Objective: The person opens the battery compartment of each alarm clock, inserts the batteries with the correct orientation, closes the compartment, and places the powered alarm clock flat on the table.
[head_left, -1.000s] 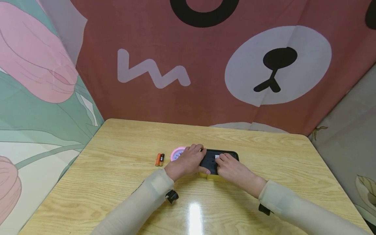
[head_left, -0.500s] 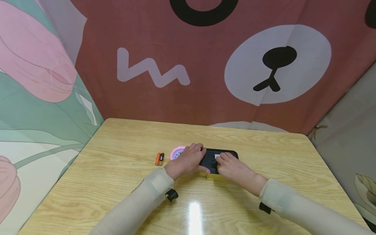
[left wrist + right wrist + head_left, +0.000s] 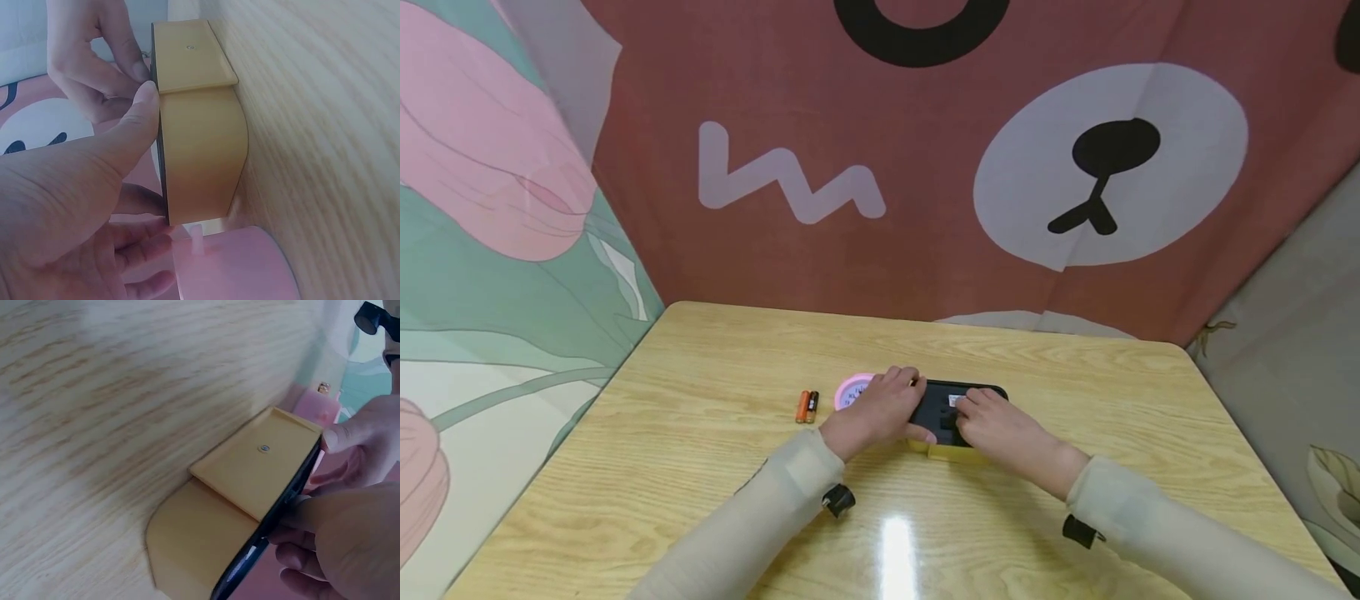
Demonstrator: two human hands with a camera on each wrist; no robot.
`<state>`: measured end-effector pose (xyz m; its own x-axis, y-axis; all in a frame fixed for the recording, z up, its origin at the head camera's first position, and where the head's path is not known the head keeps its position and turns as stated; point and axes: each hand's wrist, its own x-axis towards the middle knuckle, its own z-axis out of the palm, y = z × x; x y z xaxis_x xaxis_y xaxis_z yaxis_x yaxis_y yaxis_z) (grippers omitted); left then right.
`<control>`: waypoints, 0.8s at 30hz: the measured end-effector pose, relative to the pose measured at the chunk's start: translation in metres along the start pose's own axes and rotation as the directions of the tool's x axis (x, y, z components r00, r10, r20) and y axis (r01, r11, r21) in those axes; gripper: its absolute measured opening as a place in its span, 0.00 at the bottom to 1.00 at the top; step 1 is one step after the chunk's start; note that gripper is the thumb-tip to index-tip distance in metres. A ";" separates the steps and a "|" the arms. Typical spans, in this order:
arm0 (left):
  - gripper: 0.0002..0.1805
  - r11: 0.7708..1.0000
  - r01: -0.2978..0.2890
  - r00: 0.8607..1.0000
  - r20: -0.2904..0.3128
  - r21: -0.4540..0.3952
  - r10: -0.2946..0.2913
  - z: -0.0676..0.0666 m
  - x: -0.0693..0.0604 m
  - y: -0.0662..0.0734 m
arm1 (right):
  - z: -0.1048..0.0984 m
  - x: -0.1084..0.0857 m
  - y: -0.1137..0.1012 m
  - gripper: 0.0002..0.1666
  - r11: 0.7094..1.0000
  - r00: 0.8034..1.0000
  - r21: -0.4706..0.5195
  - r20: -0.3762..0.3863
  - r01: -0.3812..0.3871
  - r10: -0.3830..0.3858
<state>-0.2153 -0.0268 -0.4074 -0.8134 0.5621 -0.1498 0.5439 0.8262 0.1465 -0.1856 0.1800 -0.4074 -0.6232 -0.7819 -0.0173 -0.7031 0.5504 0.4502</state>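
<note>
A yellow box-shaped object (image 3: 951,452) lies on the table with its black face (image 3: 936,410) up; a small white label (image 3: 954,400) shows there. My left hand (image 3: 877,413) grips its left end, thumb on the near edge and fingers over the far side. In the left wrist view the yellow side (image 3: 203,140) has a flat raised section with a screw. The bent fingers of my right hand (image 3: 1006,432) touch the black face beside the label; in the right wrist view that hand (image 3: 359,540) hides its fingertips, so whether they pinch anything is unclear.
A round pink clock (image 3: 853,388) stands just left of the box, partly behind my left hand. Two orange-and-black batteries (image 3: 807,407) lie side by side farther left on the wooden table (image 3: 700,433). A printed cloth (image 3: 925,250) hangs behind the table.
My right hand has shifted slightly right across the black face, and more of a dark recessed area shows beside its fingers. My left hand and the box have stayed in place.
</note>
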 end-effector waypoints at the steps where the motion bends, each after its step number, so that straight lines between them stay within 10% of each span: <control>1: 0.51 1.000 -0.003 1.000 -0.003 0.001 0.003 0.000 0.000 0.000 | 0.000 0.000 0.001 0.09 1.000 1.000 0.016 0.004 -0.005 0.005; 24: 0.52 1.000 -0.001 1.000 -0.011 0.011 0.001 0.001 0.001 0.000 | -0.004 0.001 0.010 0.15 0.999 0.996 -0.033 -0.094 -0.006 0.003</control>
<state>-0.2155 -0.0266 -0.4088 -0.8149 0.5626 -0.1393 0.5471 0.8260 0.1356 -0.1921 0.1834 -0.3999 -0.5904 -0.8042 0.0684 -0.6873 0.5453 0.4799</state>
